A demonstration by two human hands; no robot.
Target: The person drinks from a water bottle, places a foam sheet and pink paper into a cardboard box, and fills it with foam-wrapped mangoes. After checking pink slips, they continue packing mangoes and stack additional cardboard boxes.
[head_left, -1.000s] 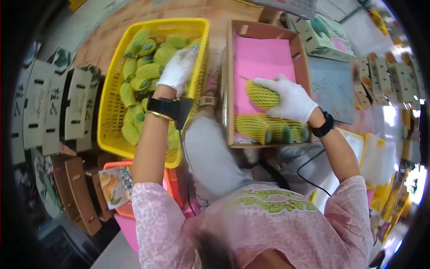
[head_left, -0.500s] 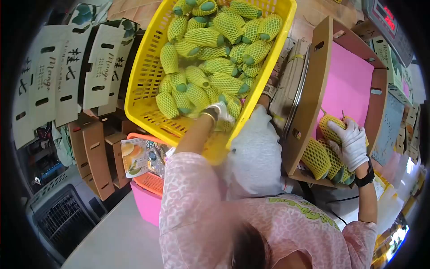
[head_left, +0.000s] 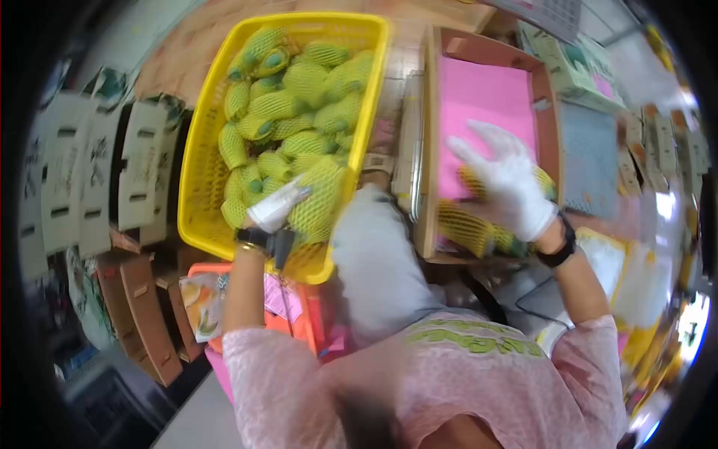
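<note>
My left hand (head_left: 277, 208), in a white glove, is closed on a mango (head_left: 319, 196) in a yellow-green foam net, at the near right edge of the yellow basket (head_left: 196, 217). More netted mangoes (head_left: 275, 106) lie piled in this basket. On the right, my gloved right hand (head_left: 505, 179) is spread over the near end of a cardboard box (head_left: 432, 142), its fingers apart. Below and around it are several netted mangoes (head_left: 462, 228), partly covered by the hand. A pink sheet (head_left: 479, 93) lines the box.
Printed cartons (head_left: 138, 168) stand in a row at the left, with brown boxes (head_left: 142, 314) below them. An orange basket (head_left: 303, 329) sits near my left forearm. A scale (head_left: 542, 11) is at the top, and a green-white carton (head_left: 568, 67) stands behind the box.
The whole view has shifted. My left hand has come up out of the basket's near corner with a mango in its grip. My right hand has let go of the mango and spread its fingers.
</note>
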